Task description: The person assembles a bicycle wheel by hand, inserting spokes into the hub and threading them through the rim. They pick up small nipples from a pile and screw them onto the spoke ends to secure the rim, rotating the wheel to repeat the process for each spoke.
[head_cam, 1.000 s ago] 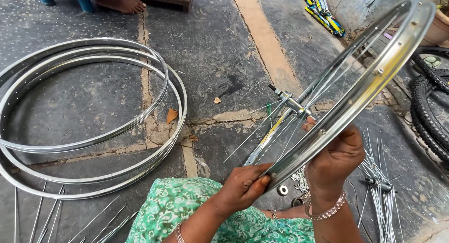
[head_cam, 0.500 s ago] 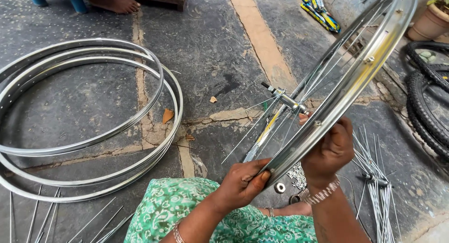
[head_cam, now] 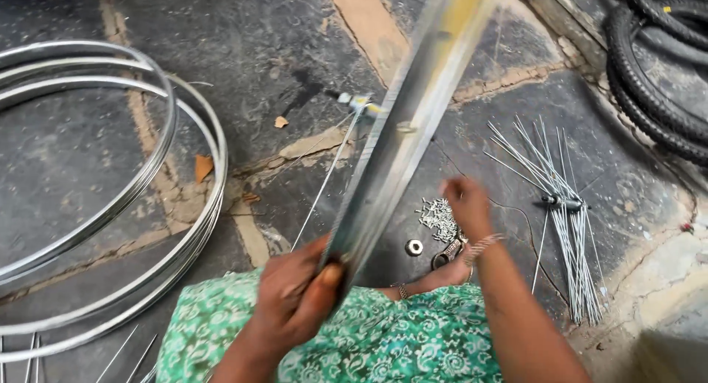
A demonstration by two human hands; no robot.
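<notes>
Chrome bicycle wheel rim (head_cam: 413,125), edge-on, blurred: left hand (head_cam: 295,294) clamped around its lower edge; right hand (head_cam: 466,206) off it, fingers loosely curled, above small spoke nipples (head_cam: 436,219).

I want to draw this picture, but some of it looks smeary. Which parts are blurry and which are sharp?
In the head view, the shiny silver metal wheel rim held by the left hand is smeared by motion, and the right hand looks soft too; the stacked silver rims and the bundle of thin metal spokes on the stone floor stay sharp; the light is even, without harsh glare.
</notes>
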